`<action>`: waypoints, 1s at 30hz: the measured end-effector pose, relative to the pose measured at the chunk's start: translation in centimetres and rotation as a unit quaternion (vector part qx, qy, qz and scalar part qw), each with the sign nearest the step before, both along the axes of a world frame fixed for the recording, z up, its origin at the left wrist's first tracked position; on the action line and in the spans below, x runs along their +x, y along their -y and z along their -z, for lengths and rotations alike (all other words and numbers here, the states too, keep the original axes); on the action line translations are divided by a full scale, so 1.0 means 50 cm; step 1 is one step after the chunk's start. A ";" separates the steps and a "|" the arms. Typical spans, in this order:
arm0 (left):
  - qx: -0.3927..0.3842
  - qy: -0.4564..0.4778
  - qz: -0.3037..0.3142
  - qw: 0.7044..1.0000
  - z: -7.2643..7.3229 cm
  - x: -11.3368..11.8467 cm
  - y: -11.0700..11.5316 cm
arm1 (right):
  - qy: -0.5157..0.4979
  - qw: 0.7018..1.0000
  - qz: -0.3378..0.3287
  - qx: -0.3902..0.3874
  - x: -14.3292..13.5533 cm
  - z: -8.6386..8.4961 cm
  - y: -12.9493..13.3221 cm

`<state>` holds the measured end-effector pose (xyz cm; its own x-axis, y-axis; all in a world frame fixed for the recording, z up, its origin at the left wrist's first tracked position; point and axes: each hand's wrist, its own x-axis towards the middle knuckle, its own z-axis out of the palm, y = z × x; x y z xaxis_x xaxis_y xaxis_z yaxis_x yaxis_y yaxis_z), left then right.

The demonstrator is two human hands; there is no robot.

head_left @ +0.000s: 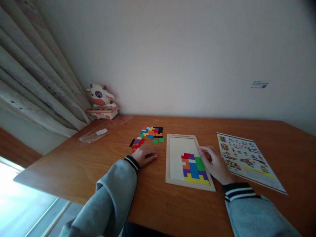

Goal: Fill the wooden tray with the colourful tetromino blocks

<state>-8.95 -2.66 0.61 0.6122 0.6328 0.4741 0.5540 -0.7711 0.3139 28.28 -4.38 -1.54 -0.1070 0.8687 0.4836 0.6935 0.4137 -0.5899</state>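
A light wooden puzzle tray (174,161) lies on the table with several coloured pieces fitted together in its lower right part, among them a blue piece (194,170) and a yellow one (196,179). My right hand (215,163) rests at the tray's right edge, fingers curled, thumb and fingertips near the frame; what they hold, if anything, is hidden. Left of the tray, my left hand (145,156) lies on the table with fingers bent together over a small yellow piece, of which only a bit shows at the fingertips. Beyond it are loose coloured pieces (150,132) and two green squares (158,141).
A printed pattern sheet (247,158) lies to the right of the tray. At the back left stand a cow toy with a keyboard (102,102) and a clear plastic bag (92,135). The wooden table (148,204) meets a wall behind; a curtain (37,65) hangs left.
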 end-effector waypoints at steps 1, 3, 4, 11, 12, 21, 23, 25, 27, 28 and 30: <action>0.003 0.000 -0.005 1.000 0.004 -0.001 0.001 | 0.015 1.000 0.002 0.006 0.000 0.004 0.000; 0.012 0.005 -0.014 1.000 0.012 -0.002 0.004 | 0.055 0.998 0.011 0.013 -0.001 0.010 0.001; 0.016 0.010 -0.017 1.000 0.016 -0.001 0.007 | 0.072 0.997 0.017 0.012 -0.002 0.012 0.004; 0.037 0.037 -0.038 0.998 0.025 0.002 0.054 | 0.080 0.995 0.031 -0.048 0.000 0.003 0.047; 0.037 0.041 -0.044 0.997 0.023 -0.002 0.064 | 0.078 0.995 0.032 -0.053 0.002 0.001 0.053; 0.026 0.042 -0.065 0.997 0.005 -0.020 0.098 | 0.090 0.993 0.026 -0.067 0.008 -0.002 0.067; 0.022 0.035 -0.060 0.997 0.005 -0.017 0.096 | 0.096 0.993 0.023 -0.064 0.007 -0.001 0.067; 0.018 0.031 -0.060 0.998 0.005 -0.014 0.094 | 0.101 0.993 0.023 -0.063 0.007 0.001 0.067; 0.014 0.029 -0.061 0.998 0.006 -0.013 0.092 | 0.105 0.992 0.024 -0.064 0.008 0.003 0.066; 0.012 0.027 -0.061 0.998 0.006 -0.012 0.090 | 0.105 0.992 0.024 -0.066 0.009 0.004 0.065; 0.008 0.023 -0.064 0.998 0.008 -0.010 0.085 | 0.102 0.992 0.025 -0.067 0.011 0.007 0.064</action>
